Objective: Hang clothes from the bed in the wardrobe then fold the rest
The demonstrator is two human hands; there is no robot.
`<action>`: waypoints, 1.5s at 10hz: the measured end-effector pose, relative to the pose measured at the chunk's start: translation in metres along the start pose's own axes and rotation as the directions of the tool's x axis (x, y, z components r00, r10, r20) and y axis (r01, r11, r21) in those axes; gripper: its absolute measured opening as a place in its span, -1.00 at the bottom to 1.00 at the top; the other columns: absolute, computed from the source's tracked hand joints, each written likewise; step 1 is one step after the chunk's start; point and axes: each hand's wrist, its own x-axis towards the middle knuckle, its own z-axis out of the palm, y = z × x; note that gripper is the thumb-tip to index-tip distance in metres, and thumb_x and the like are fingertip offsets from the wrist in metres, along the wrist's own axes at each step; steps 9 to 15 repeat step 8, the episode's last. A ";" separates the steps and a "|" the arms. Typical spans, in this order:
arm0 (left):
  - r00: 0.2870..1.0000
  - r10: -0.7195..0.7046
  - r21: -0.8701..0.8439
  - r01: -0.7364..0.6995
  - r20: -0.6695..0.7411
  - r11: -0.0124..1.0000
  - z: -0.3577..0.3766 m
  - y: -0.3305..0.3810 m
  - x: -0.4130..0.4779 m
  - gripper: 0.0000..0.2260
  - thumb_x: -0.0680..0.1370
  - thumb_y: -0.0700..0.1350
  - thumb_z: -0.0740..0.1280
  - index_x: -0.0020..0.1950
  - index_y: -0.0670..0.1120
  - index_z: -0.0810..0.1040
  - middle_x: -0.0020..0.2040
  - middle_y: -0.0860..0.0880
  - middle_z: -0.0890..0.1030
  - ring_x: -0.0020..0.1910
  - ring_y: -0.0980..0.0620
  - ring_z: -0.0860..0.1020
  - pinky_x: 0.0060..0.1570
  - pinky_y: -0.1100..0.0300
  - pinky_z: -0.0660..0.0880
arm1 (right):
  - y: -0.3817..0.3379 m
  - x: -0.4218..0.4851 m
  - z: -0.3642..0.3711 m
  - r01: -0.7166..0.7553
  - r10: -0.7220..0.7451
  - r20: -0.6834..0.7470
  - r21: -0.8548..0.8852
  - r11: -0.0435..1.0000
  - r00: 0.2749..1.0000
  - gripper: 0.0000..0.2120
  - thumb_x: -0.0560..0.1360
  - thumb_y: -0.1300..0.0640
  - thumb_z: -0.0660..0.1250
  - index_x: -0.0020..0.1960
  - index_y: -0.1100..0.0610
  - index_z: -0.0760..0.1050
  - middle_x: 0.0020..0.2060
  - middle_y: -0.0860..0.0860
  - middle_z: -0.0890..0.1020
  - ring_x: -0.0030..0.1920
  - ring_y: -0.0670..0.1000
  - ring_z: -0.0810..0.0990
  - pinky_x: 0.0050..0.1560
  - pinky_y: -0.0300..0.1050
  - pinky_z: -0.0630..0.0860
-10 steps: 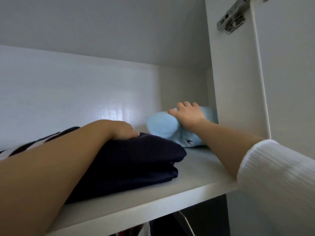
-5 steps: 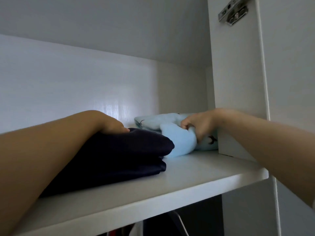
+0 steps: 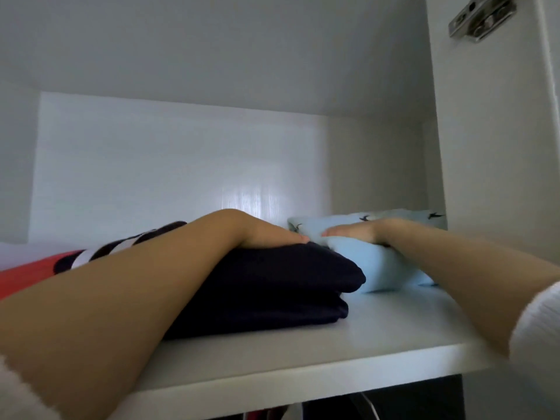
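White laminate forms the wardrobe shelf (image 3: pixel 378 334), which carries every folded item in view. Largest on it is the navy garment (image 3: pixel 272 286), folded into a thick stack near the front edge. Touching it on the right lies the light blue garment (image 3: pixel 372 268), bird-printed, folded and set close to the right wall. Behind the navy garment sit a striped garment (image 3: pixel 127 247) and a red garment (image 3: pixel 30 274). The left hand (image 3: pixel 260 231) rests palm down on the navy garment, fingers extended. The right hand (image 3: pixel 354 233) lies flat on the light blue garment, fingers straight. Neither hand grips anything; their fingertips are near but apart. Both items appear soft, light and easily deformed, so a fold would likely slump if lifted by one corner. Recommended hold: flat palms beneath opposite sides. A metal hinge (image 3: pixel 481 18) is fixed at upper right
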 end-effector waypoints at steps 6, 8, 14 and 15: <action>0.967 0.009 0.203 0.045 -0.254 0.978 0.004 0.002 -0.038 -0.65 0.62 0.01 0.07 0.32 -0.07 0.45 0.34 -0.05 0.43 0.27 -0.02 0.43 0.29 0.10 0.30 | -0.015 -0.053 0.011 0.241 -0.232 -0.125 0.063 0.968 0.965 -0.47 0.60 -0.20 -0.06 0.48 0.02 0.20 0.49 -0.02 0.21 0.48 0.02 0.15 0.47 -0.04 -0.01; 0.805 0.068 -0.042 -0.114 -0.589 0.993 0.005 -0.006 -0.065 -0.77 0.55 -0.07 0.21 0.17 0.02 0.51 0.07 0.08 0.52 0.09 0.03 0.45 0.10 0.17 0.35 | -0.048 -0.088 0.016 0.356 -0.252 -0.284 0.418 0.836 0.925 -0.49 0.59 -0.18 0.04 0.37 0.12 0.35 0.38 0.04 0.37 0.37 0.09 0.32 0.26 -0.08 0.23; 0.805 0.068 -0.042 -0.114 -0.589 0.993 0.005 -0.006 -0.065 -0.77 0.55 -0.07 0.21 0.17 0.02 0.51 0.07 0.08 0.52 0.09 0.03 0.45 0.10 0.17 0.35 | -0.048 -0.088 0.016 0.356 -0.252 -0.284 0.418 0.836 0.925 -0.49 0.59 -0.18 0.04 0.37 0.12 0.35 0.38 0.04 0.37 0.37 0.09 0.32 0.26 -0.08 0.23; 0.805 0.068 -0.042 -0.114 -0.589 0.993 0.005 -0.006 -0.065 -0.77 0.55 -0.07 0.21 0.17 0.02 0.51 0.07 0.08 0.52 0.09 0.03 0.45 0.10 0.17 0.35 | -0.048 -0.088 0.016 0.356 -0.252 -0.284 0.418 0.836 0.925 -0.49 0.59 -0.18 0.04 0.37 0.12 0.35 0.38 0.04 0.37 0.37 0.09 0.32 0.26 -0.08 0.23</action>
